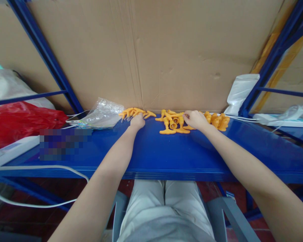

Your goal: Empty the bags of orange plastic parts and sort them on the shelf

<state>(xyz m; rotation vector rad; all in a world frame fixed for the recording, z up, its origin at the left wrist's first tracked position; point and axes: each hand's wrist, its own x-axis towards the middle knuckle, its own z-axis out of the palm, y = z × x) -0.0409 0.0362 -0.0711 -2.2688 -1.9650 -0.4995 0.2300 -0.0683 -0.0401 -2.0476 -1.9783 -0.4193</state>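
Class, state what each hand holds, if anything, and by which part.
Cannot be told: the left hand is at yellow handles with spirals, the right hand at yellow pieces; any grip is hidden.

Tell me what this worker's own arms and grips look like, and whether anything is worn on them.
The left arm and right arm are bare human forearms, with no sleeve in view. The left grip and right grip are ordinary hands without gloves; no watch or bracelet shows at either wrist. Below, the person wears pale trousers.
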